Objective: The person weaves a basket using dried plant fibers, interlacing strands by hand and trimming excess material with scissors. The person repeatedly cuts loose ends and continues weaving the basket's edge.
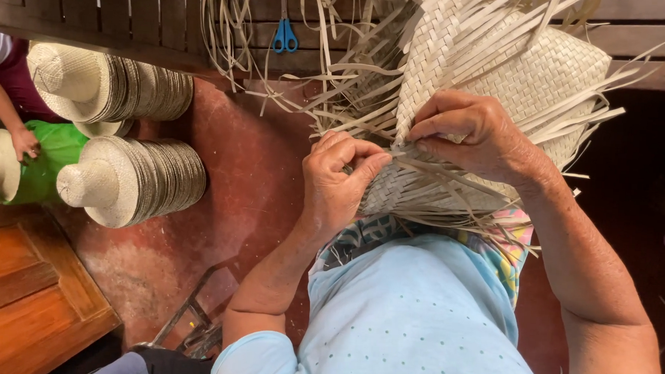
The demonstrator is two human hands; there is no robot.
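Note:
A half-woven straw hat [532, 76] of pale flat strips rests against my lap, loose strips fanning out all round its edge. My left hand [336, 180] pinches the woven edge low on the left side. My right hand [473, 137] grips strips just to the right of it, fingers curled over the weave. Both hands nearly touch at the working edge.
Two stacks of finished straw hats [135, 178] [112, 88] lie on their sides on the red floor [250, 198]. Blue-handled scissors [284, 34] lie on a dark wooden bench. Another person's arm [7, 113] and a green bag [50, 152] are at far left. A wooden door panel [21, 293] sits bottom left.

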